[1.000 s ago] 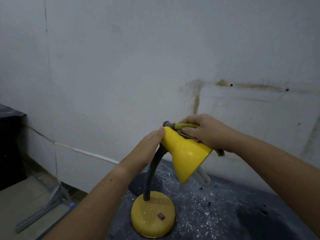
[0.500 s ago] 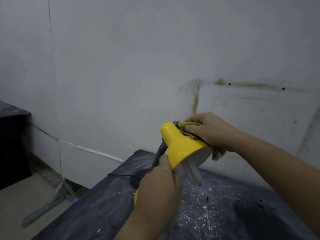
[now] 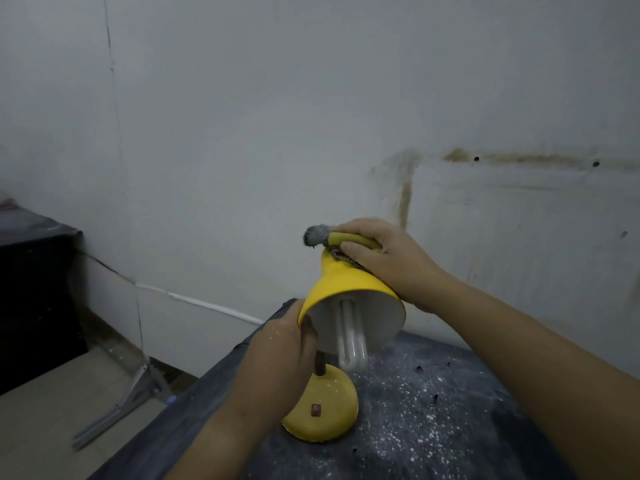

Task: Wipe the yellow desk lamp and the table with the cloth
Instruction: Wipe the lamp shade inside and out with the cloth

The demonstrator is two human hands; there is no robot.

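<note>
I see the yellow desk lamp (image 3: pixel 341 289) standing on the dark tabletop (image 3: pixel 450 393), close to its left edge, with its round base (image 3: pixel 325 407) flat on the surface and a small dark red switch (image 3: pixel 316 409) facing me. The shade is tipped so its white inside and the folded tube bulb (image 3: pixel 351 336) point toward me and down. The tabletop around the base is speckled with white flecks, thickest to the right of the base, and a few small dark bits lie among them.

My right hand (image 3: pixel 384 261) is clenched around the cloth (image 3: pixel 341 241), pressing it against the narrow top of the shade. The cloth shows as a yellowish roll under my fingers, with a grey fuzzy end sticking out to the left and a frayed brownish edge squeezed between my palm and the shade. My right forearm runs down to the lower right corner.

My left hand (image 3: pixel 280 355) is closed around the lamp's neck just under the shade's lower rim, and it hides most of the neck; only a short dark piece shows where it meets the base. The back of that hand carries a few white specks.

Behind everything is a pale wall (image 3: pixel 277 116) with brownish stains and two small dark holes up to the right. A white cable (image 3: pixel 204 301) runs along the wall's lower part toward the tabletop. On the floor to the left lies a grey metal bracket (image 3: pixel 117 407), and a dark piece of furniture (image 3: pixel 34 299) stands at the left edge.
</note>
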